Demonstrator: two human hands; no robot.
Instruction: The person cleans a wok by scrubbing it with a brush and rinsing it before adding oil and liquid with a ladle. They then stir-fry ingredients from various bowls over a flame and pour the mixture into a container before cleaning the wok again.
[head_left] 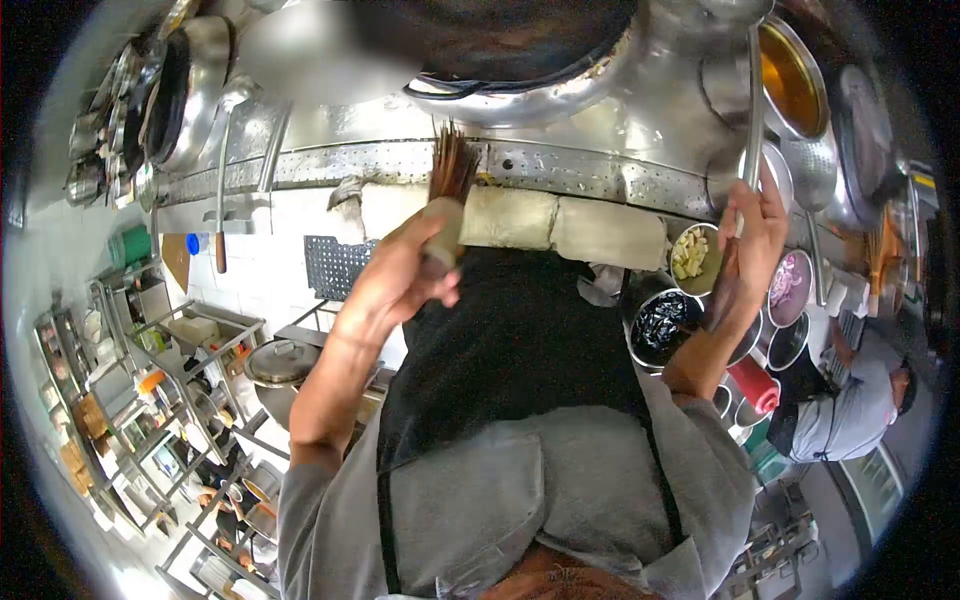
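My left hand [398, 272] is closed around the pale bound grip of a bamboo wok brush [455, 165]. The brush stands over the perforated stove edge, its brown bristles pointing toward the large dark wok [520, 40] beyond. At the right, my right hand [752, 230] grips a long-handled ladle [754, 110]. The ladle's metal shaft runs up past the wok to its bowl at the top edge, and its wooden end hangs below my fingers. Beside this hand sits a container of chopped yellowish pieces [690, 252].
Folded cloths [608, 232] line the stove's front edge. At right are a pot of dark liquid [660, 328], chopped purple pieces [790, 278], a red bottle [755, 388] and a pot of amber liquid [790, 85]. Another ladle [222, 175] lies left. A co-worker [845, 400] is far right.
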